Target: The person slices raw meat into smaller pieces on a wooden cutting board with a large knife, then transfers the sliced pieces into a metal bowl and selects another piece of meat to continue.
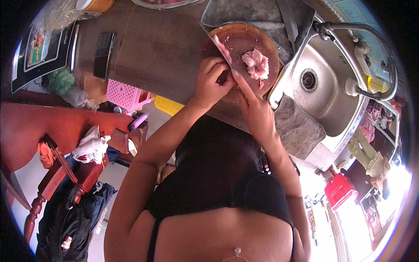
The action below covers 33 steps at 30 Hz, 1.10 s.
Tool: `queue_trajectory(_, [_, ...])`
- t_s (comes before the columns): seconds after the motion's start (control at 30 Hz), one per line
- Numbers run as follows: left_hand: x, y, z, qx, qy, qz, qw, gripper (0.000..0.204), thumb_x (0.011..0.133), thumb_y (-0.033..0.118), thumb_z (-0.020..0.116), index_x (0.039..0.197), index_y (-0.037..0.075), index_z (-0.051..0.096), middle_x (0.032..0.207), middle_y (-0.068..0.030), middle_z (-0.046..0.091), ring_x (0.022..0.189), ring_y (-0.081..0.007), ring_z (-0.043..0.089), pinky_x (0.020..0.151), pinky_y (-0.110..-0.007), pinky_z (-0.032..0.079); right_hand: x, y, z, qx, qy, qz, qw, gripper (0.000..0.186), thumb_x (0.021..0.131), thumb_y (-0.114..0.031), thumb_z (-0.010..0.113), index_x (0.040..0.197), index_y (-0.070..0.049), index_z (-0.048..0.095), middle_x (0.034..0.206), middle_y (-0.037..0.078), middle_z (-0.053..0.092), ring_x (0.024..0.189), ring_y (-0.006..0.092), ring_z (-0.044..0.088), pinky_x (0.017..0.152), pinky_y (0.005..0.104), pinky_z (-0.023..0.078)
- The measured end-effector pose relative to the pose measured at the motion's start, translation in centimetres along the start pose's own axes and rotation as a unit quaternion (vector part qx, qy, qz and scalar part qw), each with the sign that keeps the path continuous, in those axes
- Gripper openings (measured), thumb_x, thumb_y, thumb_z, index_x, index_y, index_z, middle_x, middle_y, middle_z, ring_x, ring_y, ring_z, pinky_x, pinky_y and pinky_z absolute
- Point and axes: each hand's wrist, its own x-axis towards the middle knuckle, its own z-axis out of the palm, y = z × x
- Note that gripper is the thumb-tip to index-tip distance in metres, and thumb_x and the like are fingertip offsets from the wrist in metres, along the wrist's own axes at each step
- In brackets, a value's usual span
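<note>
Head view, one: head-worn wide fisheye, above and behind left hand [210,83] and right hand [256,114]; facing steeply down; close range; takes in counter [152,48] left of the hands, sink [334,94] to their right.

A kitchen: a faucet [349,25] curves beside the steel sink [334,107]; left of that sink, raw meat [256,63] lies on a chopping board [248,35].

A brown counter [161,48] carries a phone [104,54], board [251,35] and cloth [244,12].

one cutting board [248,37], two grey cloths [299,126] [244,13], one sink [321,61], one phone [104,54]
</note>
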Motion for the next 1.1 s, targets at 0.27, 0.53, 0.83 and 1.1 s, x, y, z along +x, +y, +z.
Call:
queue_trajectory(0.27, [0.3,0.0,-0.7,-0.044,-0.008,0.017,0.999,0.023,0.067,0.000,0.067,0.089,0.005,0.059,0.093,-0.0077,0.059,0.089,-0.0256,0.059,0.076,-0.035,0.047,-6.5,3.6,-2.7,0.183,0.055,0.013,0.982,0.054,0.085,-0.005,0.053,0.134,-0.022,0.039,0.103,0.023,0.059,0.076,0.0360,0.063,0.058,0.0449,0.050])
queue_trajectory(0.53, [-0.8,1.2,-0.1,-0.109,0.037,-0.092,0.989,0.033,0.067,-0.002,0.067,0.096,0.002,0.052,0.096,-0.0137,0.055,0.089,-0.0283,0.057,0.072,-0.035,0.049,-8.1,1.0,-1.0,0.033,0.049,0.009,0.998,0.057,0.085,-0.007,0.055,0.134,-0.032,0.040,0.063,0.019,0.055,0.054,0.0318,0.060,0.052,0.0464,0.047])
queue_trajectory(0.83, [-0.2,1.4,0.0,-0.016,0.013,-0.074,0.997,0.030,0.065,-0.001,0.068,0.090,0.002,0.051,0.087,-0.0137,0.055,0.077,-0.0293,0.057,0.067,-0.038,0.048,-8.8,1.5,-1.0,-0.043,-0.016,0.042,0.998,0.062,0.085,-0.011,0.053,0.136,-0.038,0.031,0.068,0.019,0.058,0.060,0.0366,0.062,0.051,0.0486,0.050])
queue_trajectory(1.1, [0.7,1.4,0.0,-0.019,0.000,-0.118,0.993,0.027,0.066,0.002,0.066,0.089,0.002,0.052,0.084,-0.0140,0.055,0.078,-0.0306,0.056,0.070,-0.039,0.046,-1.7,-0.7,-0.2,-0.080,0.011,-0.016,0.997,0.063,0.084,-0.010,0.051,0.136,-0.038,0.030,0.070,0.020,0.061,0.059,0.0361,0.062,0.050,0.0485,0.052])
